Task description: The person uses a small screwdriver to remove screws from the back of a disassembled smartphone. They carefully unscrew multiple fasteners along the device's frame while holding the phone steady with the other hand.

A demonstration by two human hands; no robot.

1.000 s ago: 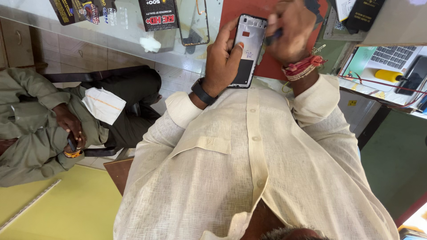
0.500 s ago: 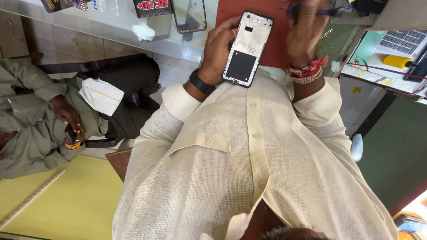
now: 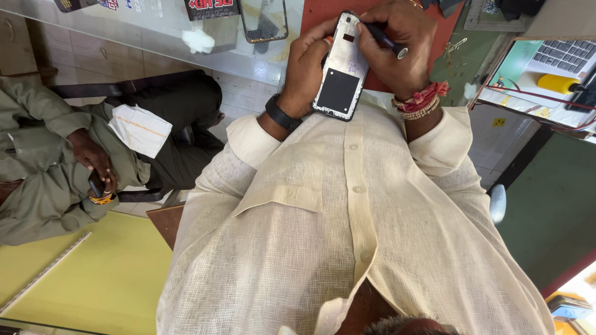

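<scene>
An opened phone frame (image 3: 342, 73), white with a black square panel, stands tilted; a black pen (image 3: 383, 39) touches its top.

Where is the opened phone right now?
In the head view the opened phone is top centre, held in the left hand, just above the cream shirt, before the red mat.

counter: glass-topped display counter (image 3: 155, 43) running across the top, catching soft reflections
mat: red rectangular work mat (image 3: 313, 15) lying on the counter
floor: pale tiled floor (image 3: 99, 56) showing through under the glass
side desk: white desk (image 3: 540, 105) at right, carrying a grey laptop keyboard (image 3: 562, 56) and a yellow cylinder (image 3: 555, 84)
wall: dark green panel (image 3: 552, 211) standing below the desk
lower left: flat yellow-green surface (image 3: 81, 285) sitting beside a brown wooden stool corner (image 3: 164, 220)
light: even, diffuse, casting weak shadows
</scene>
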